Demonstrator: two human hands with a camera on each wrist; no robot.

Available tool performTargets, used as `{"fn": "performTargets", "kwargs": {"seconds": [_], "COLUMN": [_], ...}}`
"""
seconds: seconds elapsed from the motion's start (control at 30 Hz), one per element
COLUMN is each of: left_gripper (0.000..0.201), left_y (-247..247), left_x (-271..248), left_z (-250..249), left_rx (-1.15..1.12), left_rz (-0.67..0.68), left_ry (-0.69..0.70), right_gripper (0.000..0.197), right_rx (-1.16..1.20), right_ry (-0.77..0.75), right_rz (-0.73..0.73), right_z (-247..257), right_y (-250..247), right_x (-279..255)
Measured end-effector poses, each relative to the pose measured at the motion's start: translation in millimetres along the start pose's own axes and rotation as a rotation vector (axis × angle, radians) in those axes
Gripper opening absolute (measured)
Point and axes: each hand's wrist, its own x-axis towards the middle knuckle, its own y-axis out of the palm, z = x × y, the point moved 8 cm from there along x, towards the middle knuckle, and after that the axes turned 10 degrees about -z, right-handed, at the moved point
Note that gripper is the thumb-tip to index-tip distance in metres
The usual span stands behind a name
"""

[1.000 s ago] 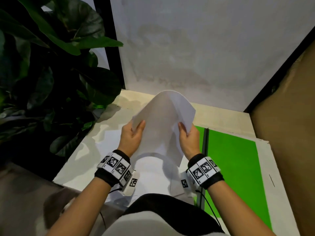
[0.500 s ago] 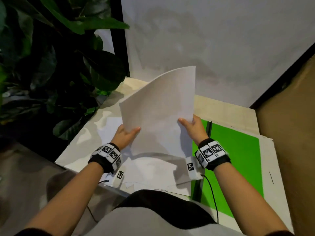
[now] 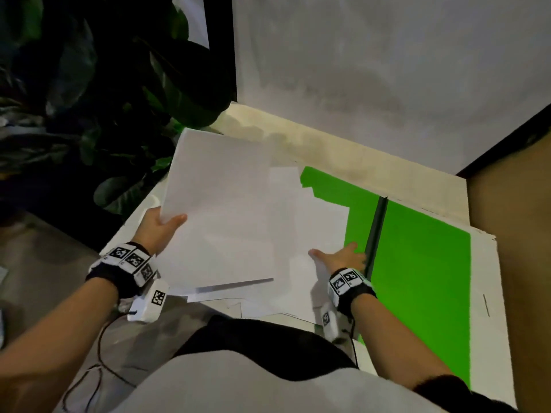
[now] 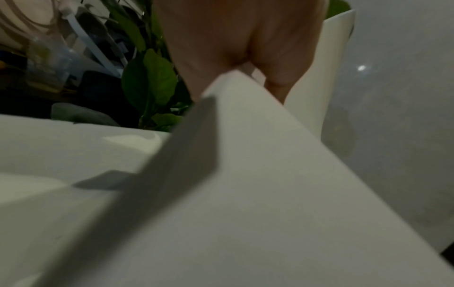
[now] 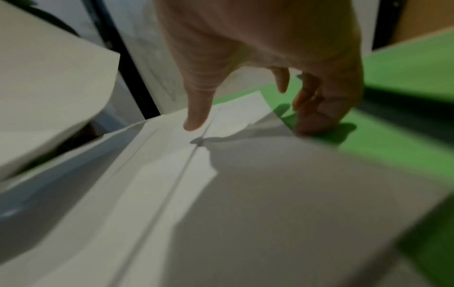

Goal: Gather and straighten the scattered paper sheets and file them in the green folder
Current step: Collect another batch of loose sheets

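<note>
Left hand [image 3: 158, 226] pinches a raised sheet [image 3: 220, 210]; right hand [image 3: 343, 257] reaches the loose sheets [image 3: 313, 234].
Sheet's long axis runs toward upper left; right fingers [image 5: 317, 120] curl at a sheet's edge on the green folder [image 3: 417, 263].

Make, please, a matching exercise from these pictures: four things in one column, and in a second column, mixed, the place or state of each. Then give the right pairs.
Column one:
1. left hand
2. right hand
3. green folder
4. plant

Column two:
A. lies open on the table, partly covered by loose sheets
B. stands at the left, beyond the table edge
C. grips the raised stack of paper at its left edge
D. reaches down at the right edge of the loose sheets, over the folder

Pairs: 1-C, 2-D, 3-A, 4-B
</note>
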Motion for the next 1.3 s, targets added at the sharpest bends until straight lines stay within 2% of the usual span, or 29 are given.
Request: {"fn": "performTargets", "kwargs": {"seconds": [0.1, 0.27, 0.43, 0.53, 0.6, 0.7, 0.8, 0.83, 0.93, 0.97, 1.03, 1.07, 1.2, 1.3], "left_gripper": [0.031, 0.031, 0.031, 0.032, 0.033, 0.036, 0.036, 0.036, 0.036, 0.036, 0.037, 0.037, 0.037, 0.037], "left_y": [1, 0, 3, 4, 7, 9, 8, 8, 9, 9, 9, 8, 6, 9], "left_x": [10, 29, 39, 47, 53, 61, 69, 71, 75, 76, 80, 82, 87, 84], "left_z": [3, 5, -1, -8, -11, -9, -3, -2, 2, 3, 5, 5, 8, 6], "left_rx": [0.004, -0.016, -0.055, -0.072, -0.085, -0.081, -0.065, -0.069, -0.098, -0.105, -0.125, -0.132, -0.149, -0.133], "left_rz": [0.034, 0.092, 0.131, 0.179, 0.216, 0.226, 0.212, 0.211, 0.203, 0.197, 0.182, 0.172, 0.154, 0.155], "left_ry": [-0.011, -0.015, -0.027, 0.0, 0.014, 0.004, -0.011, -0.018, -0.058, -0.065, -0.087, -0.099, -0.122, -0.111], "right_gripper": [0.113, 0.071, 0.059, 0.044, 0.038, 0.035, 0.037, 0.041, 0.072, 0.068, 0.035, 0.03, 0.051, 0.05], "right_rx": [0.088, 0.227, 0.213, 0.274, 0.348, 0.498, 0.767, 0.856, 1.016, 1.02, 0.985, 0.947, 0.833, 0.693], "right_ry": [0.019, 0.083, -0.041, -0.114, -0.111, -0.1, -0.081, -0.069, -0.035, -0.023, 0.019, 0.031, 0.087, 0.129], "right_rz": [0.061, 0.066, -0.004, -0.025, -0.056, -0.118, -0.154, -0.146, -0.123, -0.119, -0.132, -0.147, -0.047, 0.044], "right_z": [17, 20, 27, 26, 18, 6, -8, -14, -34, -39, -46, -53, -68, -61], "right_y": [32, 45, 33, 11, -7, -35, -59, -63, -71, -71, -71, -70, -41, -17], "right_x": [-19, -29, -35, -33, -31, -25, -17, -12, 0, 4, 7, 10, 19, 15]}}
